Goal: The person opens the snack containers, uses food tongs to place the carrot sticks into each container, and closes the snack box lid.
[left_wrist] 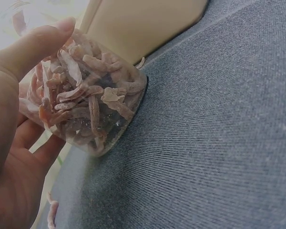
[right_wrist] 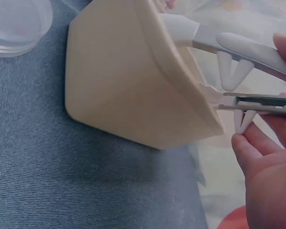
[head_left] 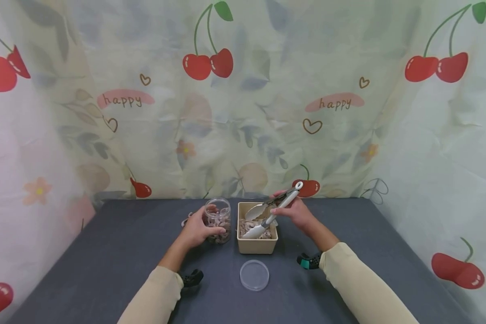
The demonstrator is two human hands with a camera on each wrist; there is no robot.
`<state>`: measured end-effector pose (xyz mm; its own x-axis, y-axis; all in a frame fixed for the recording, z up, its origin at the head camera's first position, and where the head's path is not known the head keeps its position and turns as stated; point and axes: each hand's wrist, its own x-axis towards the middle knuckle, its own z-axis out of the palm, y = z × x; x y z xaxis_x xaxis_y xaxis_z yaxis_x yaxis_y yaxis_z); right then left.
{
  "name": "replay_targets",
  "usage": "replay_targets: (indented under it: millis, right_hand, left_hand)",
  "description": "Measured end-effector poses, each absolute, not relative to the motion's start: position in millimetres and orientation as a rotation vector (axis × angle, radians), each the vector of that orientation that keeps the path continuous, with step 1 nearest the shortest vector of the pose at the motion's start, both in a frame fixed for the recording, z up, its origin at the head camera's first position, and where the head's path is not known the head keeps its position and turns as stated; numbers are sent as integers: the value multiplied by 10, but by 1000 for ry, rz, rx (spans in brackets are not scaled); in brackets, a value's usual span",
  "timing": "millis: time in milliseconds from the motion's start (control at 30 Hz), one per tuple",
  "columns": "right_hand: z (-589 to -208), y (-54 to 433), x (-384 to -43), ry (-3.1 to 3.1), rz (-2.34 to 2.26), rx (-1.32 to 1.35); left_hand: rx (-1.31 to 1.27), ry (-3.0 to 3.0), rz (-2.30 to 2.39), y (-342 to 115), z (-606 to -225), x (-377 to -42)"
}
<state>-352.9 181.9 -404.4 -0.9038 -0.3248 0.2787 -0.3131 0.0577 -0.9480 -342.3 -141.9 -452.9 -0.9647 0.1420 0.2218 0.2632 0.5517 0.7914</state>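
Note:
My left hand [head_left: 197,230] grips a clear jar [head_left: 219,224], thumb on the near side and fingers round the far side. Inside the uncovered jar lie many pinkish-brown, dusty-looking dried strips [left_wrist: 93,90]. Just right of it stands a beige rectangular box [head_left: 257,247] with more such strips [head_left: 269,233] in it. My right hand [head_left: 299,215] holds metal tongs with white handle grips [head_left: 288,199], slanting down to the left. The two tong heads are spread apart inside the box, the lower one over the strips. In the right wrist view the box wall [right_wrist: 119,71] hides the tong tips.
A round clear lid [head_left: 254,275] lies flat on the dark grey table [head_left: 105,270] in front of the box. A loose strip [left_wrist: 52,212] lies on the table beyond the left hand. A printed cherry curtain [head_left: 243,112] hangs behind and at both sides.

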Motion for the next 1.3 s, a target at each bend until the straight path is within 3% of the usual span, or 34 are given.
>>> replay_targets:
  millis: [500,1300]
  right_hand:
    - [-4113,1875,-3527,2202,-2006,-828]
    - [-4225,1847,-3512,2463,-2039,-640]
  left_hand:
    - [-354,-2654,-1375,-1427,-4490,-3422]
    - [-354,-2650,-1412,-1430,-4525,-3413]
